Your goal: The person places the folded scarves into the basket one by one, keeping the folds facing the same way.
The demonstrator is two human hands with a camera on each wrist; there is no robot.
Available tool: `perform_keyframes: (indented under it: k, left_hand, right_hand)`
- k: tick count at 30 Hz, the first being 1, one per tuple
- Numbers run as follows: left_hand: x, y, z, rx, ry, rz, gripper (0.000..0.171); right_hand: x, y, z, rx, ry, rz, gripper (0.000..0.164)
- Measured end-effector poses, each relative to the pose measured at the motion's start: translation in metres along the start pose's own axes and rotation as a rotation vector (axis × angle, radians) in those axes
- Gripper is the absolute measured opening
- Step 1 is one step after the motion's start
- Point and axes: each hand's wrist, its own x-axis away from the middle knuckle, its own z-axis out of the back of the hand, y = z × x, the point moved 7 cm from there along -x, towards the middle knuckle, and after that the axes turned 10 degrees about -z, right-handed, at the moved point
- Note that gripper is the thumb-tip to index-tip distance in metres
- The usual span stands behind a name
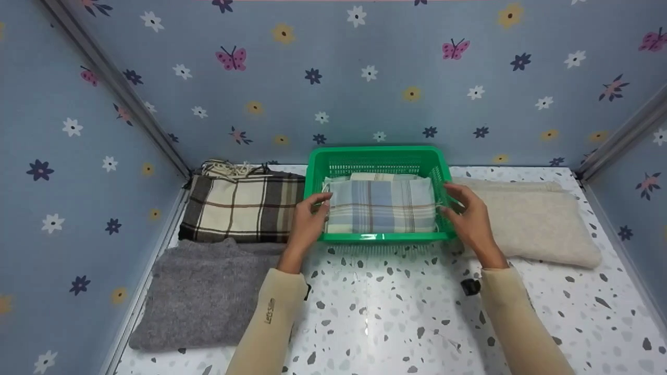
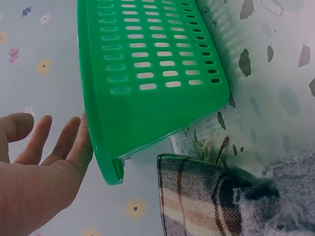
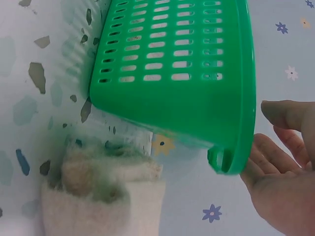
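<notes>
A green plastic basket point(image 1: 380, 150) with slotted walls stands against the back wall. Inside it lies a folded plaid scarf point(image 1: 379, 207) in pale blue, white and brown, with thin fringe at its ends. My left hand point(image 1: 309, 219) is over the basket's left rim, fingertips at the scarf's left end. Across from it, my right hand point(image 1: 470, 219) hovers by the right rim, thumb and fingers apart near the scarf's right end. Both wrist views show relaxed fingers beside the rim, some of them partly hidden behind it.
Left of the basket lies a folded black, cream and brown plaid scarf point(image 1: 234, 208) with fringe. A folded grey cloth point(image 1: 203, 297) sits in front of it. On the right is a folded beige cloth point(image 1: 536, 224). Flowered panels point(image 1: 333, 104) enclose the speckled white tabletop point(image 1: 385, 307).
</notes>
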Motion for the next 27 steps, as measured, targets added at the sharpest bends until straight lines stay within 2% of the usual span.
perform_keyframes:
  k: [8,13,21,27]
  left_hand:
    - [0.006,0.011,-0.009,0.021,-0.038,-0.086,0.030]
    - [0.011,0.016,-0.013,0.016,-0.052,-0.104,0.030]
    - [0.027,0.026,-0.025,0.039,-0.108,-0.121,0.030]
    - [0.038,0.028,-0.031,0.047,-0.111,-0.154,0.026]
  right_hand:
    - [0.008,0.007,0.021,-0.033,0.059,0.013,0.044]
    - [0.012,0.015,0.034,-0.013,0.104,-0.011,0.046]
    - [0.024,0.036,0.059,0.005,0.170,-0.060,0.046]
    - [0.035,0.053,0.074,0.024,0.198,-0.103,0.045]
